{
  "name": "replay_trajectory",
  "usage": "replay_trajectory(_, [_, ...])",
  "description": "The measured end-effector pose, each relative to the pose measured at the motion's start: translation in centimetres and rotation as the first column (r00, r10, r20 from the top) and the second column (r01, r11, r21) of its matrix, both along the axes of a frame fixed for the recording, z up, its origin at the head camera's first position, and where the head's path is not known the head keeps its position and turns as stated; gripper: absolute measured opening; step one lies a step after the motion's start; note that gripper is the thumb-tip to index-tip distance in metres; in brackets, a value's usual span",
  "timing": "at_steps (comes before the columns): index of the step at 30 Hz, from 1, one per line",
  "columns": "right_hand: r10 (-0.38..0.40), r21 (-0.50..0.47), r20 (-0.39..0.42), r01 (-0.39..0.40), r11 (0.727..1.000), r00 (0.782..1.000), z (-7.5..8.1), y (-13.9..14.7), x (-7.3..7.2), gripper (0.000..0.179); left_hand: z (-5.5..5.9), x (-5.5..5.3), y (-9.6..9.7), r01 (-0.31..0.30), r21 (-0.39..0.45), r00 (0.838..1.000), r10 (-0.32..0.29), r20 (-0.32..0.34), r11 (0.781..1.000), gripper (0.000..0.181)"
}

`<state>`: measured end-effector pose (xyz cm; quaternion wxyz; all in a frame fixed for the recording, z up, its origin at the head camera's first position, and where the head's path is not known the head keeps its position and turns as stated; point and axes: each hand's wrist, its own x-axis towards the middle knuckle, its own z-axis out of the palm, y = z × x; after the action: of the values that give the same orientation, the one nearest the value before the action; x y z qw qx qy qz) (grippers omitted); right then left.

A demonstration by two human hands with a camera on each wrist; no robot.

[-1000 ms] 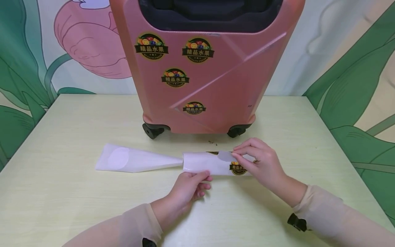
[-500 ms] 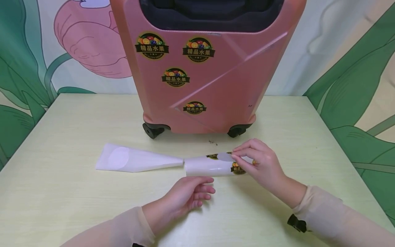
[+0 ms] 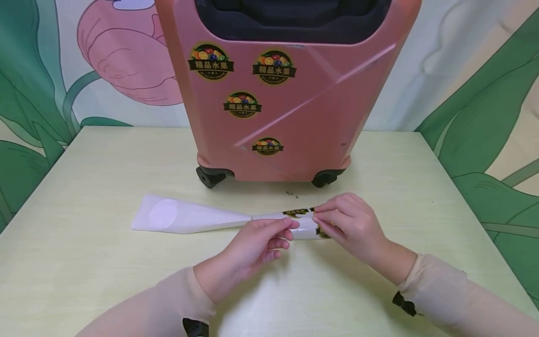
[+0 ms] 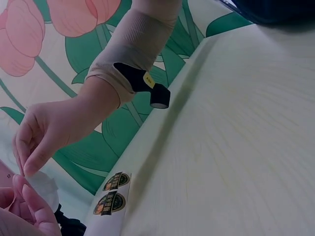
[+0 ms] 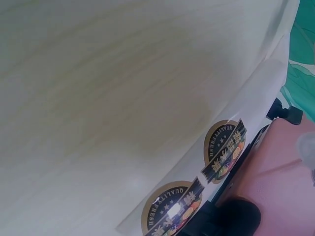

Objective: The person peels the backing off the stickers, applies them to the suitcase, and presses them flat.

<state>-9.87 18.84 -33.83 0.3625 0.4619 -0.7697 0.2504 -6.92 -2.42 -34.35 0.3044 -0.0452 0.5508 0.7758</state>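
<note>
My right hand [image 3: 349, 217] pinches the edge of a round sticker [image 4: 45, 191], whose pale back shows in the left wrist view. My left hand [image 3: 257, 241] is raised to it, thumb and fingertips close together at the sticker's other edge; I cannot tell whether they pinch it. Below both hands lies a curled white sheet of stickers [image 3: 304, 233], printed with black and gold fruit labels [image 3: 296, 212]. The fingers hide part of it. A flattened, tapering white strip [image 3: 206, 219] with a pale round patch extends left from the sheet.
An upright pink suitcase [image 3: 320, 112] with black wheels [image 3: 210, 177] stands at the back of the pale table [image 3: 105, 276]. Several fruit stickers [image 3: 274, 68] are on its front. Dark crumbs [image 3: 291, 194] lie before it. A wall with painted plants [image 3: 476, 131] rises behind.
My left hand has let go of the curled sheet, dropped back, then risen to the sticker. My right hand keeps its pinch and has shifted slightly left.
</note>
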Motion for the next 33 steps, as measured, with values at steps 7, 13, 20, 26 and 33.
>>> replay_trajectory(7, [0.044,0.027,-0.069,-0.042,0.999,0.997,0.14,-0.06,-0.09,0.027,-0.07,-0.33,0.38,-0.034,-0.016,0.999,0.034,0.0,0.999,0.037])
replay_trajectory(13, [0.076,0.055,-0.102,-0.071,0.996,0.992,0.21,-0.05,-0.01,0.024,-0.06,-0.52,0.62,-0.05,-0.037,0.999,0.05,-0.001,0.998,0.034])
replay_trajectory(20, [0.127,0.101,-0.185,-0.11,0.989,0.974,0.31,-0.24,0.11,0.021,-0.41,-0.63,0.79,-0.052,-0.046,0.999,0.052,-0.002,0.998,0.037])
replay_trajectory(26, [0.158,0.124,-0.225,-0.132,0.983,0.962,0.35,-0.4,0.17,0.02,-0.73,-0.74,0.92,-0.071,-0.067,0.997,0.071,0.001,0.995,0.035])
replay_trajectory(33, [0.203,0.179,-0.238,-0.162,0.97,0.95,0.43,-0.59,0.32,0.022,-0.87,-0.87,0.96,-0.105,-0.089,0.995,0.104,-0.008,0.99,0.029])
